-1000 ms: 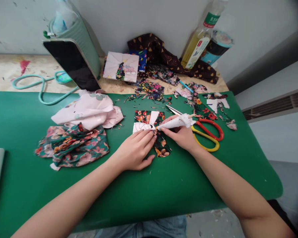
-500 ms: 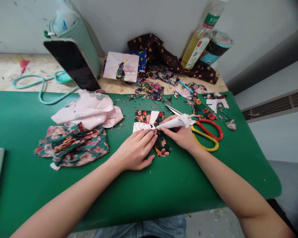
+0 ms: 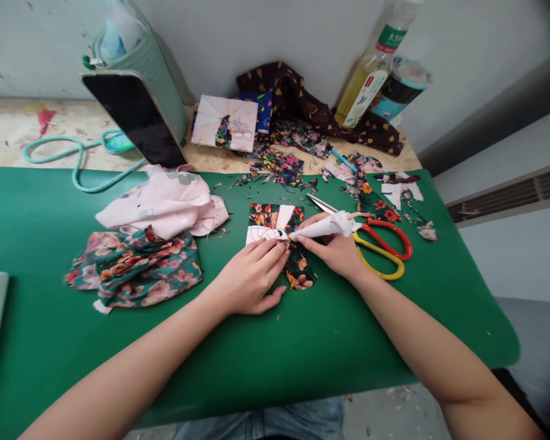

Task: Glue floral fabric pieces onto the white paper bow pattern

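In front of me lies a square patchwork piece [image 3: 262, 214] of dark floral and white cloth strips, with one floral strip [image 3: 301, 269] reaching past its lower right. My left hand [image 3: 252, 275] rests flat on the lower edge of the piece, fingers stretched out. Pinched in my right hand [image 3: 337, 247] is a white cone-shaped piping bag [image 3: 321, 227]. Its narrow tip points left, at the middle of the patchwork near my left fingertips. Whether the tip touches the cloth I cannot tell. Scissors [image 3: 389, 240] with red and yellow handles lie partly behind my right hand.
Pink cloth [image 3: 165, 201] and green floral cloth [image 3: 151, 269] are heaped on the left. Fabric scraps [image 3: 279, 165] litter the back. A phone [image 3: 135, 119] leans against a green holder [image 3: 167, 73]. An oil bottle [image 3: 364, 85] and a tub [image 3: 401, 88] stand back right.
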Motion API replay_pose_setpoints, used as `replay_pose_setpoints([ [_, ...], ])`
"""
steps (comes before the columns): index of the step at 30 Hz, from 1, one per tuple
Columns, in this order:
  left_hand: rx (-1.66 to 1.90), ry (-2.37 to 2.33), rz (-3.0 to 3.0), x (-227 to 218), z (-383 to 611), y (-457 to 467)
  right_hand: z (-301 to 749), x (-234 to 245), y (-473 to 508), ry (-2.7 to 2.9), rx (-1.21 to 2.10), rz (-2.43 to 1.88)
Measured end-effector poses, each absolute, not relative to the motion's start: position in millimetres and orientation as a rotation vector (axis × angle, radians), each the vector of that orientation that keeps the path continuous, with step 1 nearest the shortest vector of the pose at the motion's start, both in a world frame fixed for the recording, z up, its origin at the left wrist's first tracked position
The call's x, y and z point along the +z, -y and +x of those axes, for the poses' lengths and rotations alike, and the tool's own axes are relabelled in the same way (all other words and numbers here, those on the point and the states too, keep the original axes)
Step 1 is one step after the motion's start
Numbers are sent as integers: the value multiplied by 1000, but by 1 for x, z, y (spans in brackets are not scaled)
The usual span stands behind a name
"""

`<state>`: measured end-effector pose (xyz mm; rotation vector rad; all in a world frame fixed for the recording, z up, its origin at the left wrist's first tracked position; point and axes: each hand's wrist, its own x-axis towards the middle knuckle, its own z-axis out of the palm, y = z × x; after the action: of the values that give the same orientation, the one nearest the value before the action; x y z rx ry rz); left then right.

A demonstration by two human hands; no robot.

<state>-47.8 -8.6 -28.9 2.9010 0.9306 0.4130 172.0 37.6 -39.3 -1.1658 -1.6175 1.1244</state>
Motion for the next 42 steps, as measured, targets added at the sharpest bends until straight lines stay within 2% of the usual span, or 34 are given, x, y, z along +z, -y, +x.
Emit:
replay_pose_setpoints([
  [42, 392, -918, 2882, -30, -50, 11, 173, -39, -37, 1589, 1157, -1180],
])
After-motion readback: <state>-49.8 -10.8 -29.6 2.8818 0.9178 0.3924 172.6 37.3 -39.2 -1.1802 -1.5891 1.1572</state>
